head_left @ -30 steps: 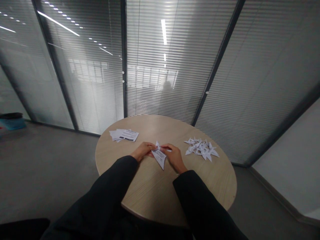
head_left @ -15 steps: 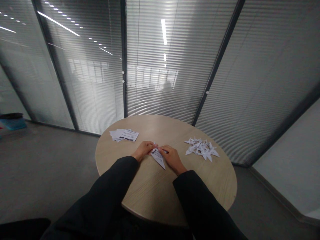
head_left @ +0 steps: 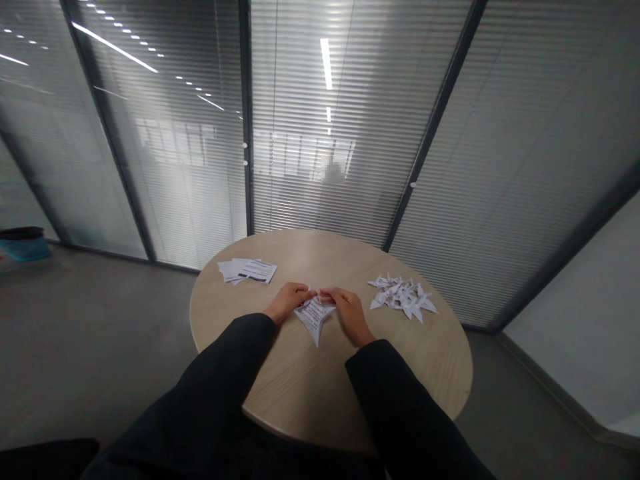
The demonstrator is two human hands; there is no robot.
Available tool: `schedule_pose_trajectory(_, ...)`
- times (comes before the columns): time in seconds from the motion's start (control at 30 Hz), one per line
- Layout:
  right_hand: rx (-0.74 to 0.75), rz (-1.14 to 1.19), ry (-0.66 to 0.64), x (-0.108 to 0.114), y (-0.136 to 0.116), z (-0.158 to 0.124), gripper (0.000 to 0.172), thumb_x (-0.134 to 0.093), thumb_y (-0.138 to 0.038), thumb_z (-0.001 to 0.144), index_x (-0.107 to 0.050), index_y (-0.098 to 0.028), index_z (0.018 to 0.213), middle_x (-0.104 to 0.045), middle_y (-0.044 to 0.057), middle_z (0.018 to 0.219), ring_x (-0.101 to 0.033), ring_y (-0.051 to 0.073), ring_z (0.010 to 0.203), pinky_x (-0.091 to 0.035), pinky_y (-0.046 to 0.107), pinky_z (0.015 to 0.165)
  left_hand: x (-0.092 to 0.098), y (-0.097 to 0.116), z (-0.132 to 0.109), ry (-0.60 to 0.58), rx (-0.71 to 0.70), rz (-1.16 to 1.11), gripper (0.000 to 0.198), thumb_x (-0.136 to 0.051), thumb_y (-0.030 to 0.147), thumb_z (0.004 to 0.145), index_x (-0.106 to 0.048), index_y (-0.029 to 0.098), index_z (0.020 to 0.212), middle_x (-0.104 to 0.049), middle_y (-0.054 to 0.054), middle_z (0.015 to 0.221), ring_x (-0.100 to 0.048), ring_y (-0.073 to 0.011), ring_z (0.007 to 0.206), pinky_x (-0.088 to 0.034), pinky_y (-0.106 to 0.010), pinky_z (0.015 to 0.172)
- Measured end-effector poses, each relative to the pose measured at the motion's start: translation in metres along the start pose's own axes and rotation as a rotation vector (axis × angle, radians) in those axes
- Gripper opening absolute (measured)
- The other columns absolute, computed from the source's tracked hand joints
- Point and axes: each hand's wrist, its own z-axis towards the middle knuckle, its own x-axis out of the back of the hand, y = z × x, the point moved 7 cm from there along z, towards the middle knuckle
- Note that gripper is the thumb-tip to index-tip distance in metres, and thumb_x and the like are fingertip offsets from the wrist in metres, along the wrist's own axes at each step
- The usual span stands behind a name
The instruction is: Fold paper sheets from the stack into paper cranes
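A partly folded sheet of printed white paper (head_left: 315, 319) lies at the middle of the table, its long point toward me and its sides spread out. My left hand (head_left: 290, 299) pinches its upper left edge, thumb and fingers together. At the upper right edge, my right hand (head_left: 349, 311) grips the same paper with bent fingers. The fingertips almost meet at the top and hide the far end of the folds.
The round wooden table (head_left: 300, 393) stands before a glass partition with blinds (head_left: 320, 200). Flat printed sheets (head_left: 255, 269) lie at the back left. A pile of folded paper cranes (head_left: 403, 297) sits at the right. A blue bin (head_left: 25, 244) is on the floor far left.
The folded paper has opened wider, with its right side now spread out under my right hand. Its lower point has swung left. My left hand has hardly moved.
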Motion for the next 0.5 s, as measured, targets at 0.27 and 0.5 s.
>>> schedule_pose_trajectory(0.27,-0.152,0.210,-0.094,-0.006,0.013,0.000,0.035,-0.072,-0.047,0.062,-0.073,-0.016,0.078,-0.072,0.006,0.077,-0.064,0.020,0.073,-0.051,0.033,0.070,-0.024,0.010,-0.011,-0.250,-0.015,0.018,0.047,-0.066,0.057,0.062,-0.064,0.010,0.066,-0.036,0.007,0.046,-0.026,-0.0051,0.043,-0.015,-0.022,0.044)
schedule_pose_trajectory(0.5,-0.224,0.258,-0.124,-0.010,0.020,-0.001,0.030,-0.074,-0.042,0.059,-0.069,-0.016,0.072,-0.069,0.004,0.068,-0.063,0.018,0.065,-0.050,0.030,0.064,-0.028,0.018,-0.018,-0.313,-0.025,-0.005,0.046,-0.067,0.052,0.064,-0.070,0.008,0.076,-0.039,0.006,0.046,-0.027,-0.0052,0.043,-0.017,-0.022,0.044)
